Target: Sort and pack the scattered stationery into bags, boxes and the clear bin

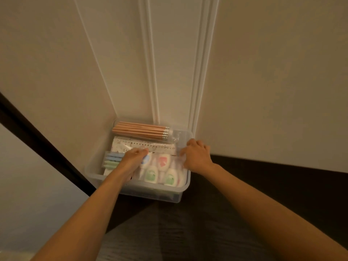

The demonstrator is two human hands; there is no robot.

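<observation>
The clear bin (150, 193) stands on a dark table top, pushed into the corner against the wall. Inside lie a bag of wooden pencils (140, 131) at the back, a patterned ruler pack (150, 146) in the middle, blue and green pens (112, 161) at the left, and a clear bag of correction tapes (162, 173) at the front. My left hand (132, 159) reaches into the bin and rests on the bagged items, fingers fairly straight. My right hand (196, 155) has its fingers curled over the right edge of the correction-tape bag, beside the bin's right rim.
A cream panelled wall (173, 72) rises right behind the bin. The dark wood table (263, 194) spreads to the right and towards me. A dark edge (37, 136) runs diagonally at the left, with a grey floor beyond it.
</observation>
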